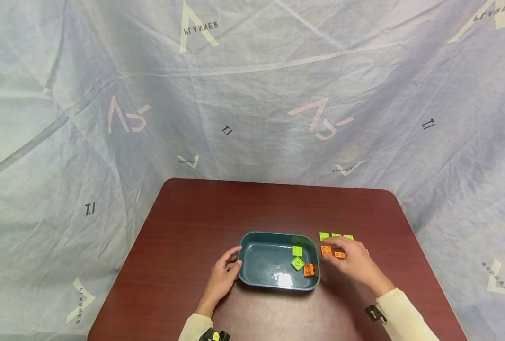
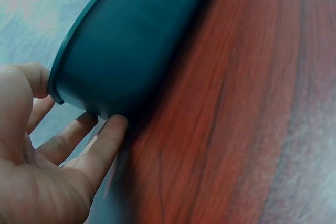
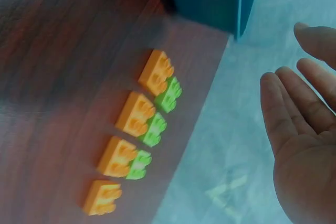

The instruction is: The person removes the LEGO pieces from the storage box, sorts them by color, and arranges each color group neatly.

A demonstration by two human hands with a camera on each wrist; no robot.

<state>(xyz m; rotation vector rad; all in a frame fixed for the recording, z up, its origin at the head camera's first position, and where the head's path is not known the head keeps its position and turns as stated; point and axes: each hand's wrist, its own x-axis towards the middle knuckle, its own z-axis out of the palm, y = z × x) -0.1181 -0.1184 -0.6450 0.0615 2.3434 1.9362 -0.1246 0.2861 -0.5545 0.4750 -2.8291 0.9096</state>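
Pickup, probably: your left hand (image 1: pixel 220 280) grips the oblong teal plastic tray (image 1: pixel 262 263). Spread right hand (image 1: pixel 358 263) should pinch an orange studded plastic brick (image 1: pixel 326 250).

**Left hand (image 1: pixel 221 279) gripping, right hand (image 1: pixel 356 260) loose**

Both your forearms come up from the bottom edge of the head view, cream sleeves (image 1: pixel 405 312) ending short of the wrists; they angle inward, hands well apart and roughly level; your left fingers (image 2: pixel 102 148) bend forward, set apart from one another, with your left thumb (image 2: pixel 34 80) hooked opposite them in a pinch; your right hand shows its back to the head camera, palm to the wrist camera; your right fingers (image 3: pixel 277 106) run nearly straight, slightly fanned, tips near each other; your right thumb (image 3: pixel 317 43) stands off to the side, apart from them.
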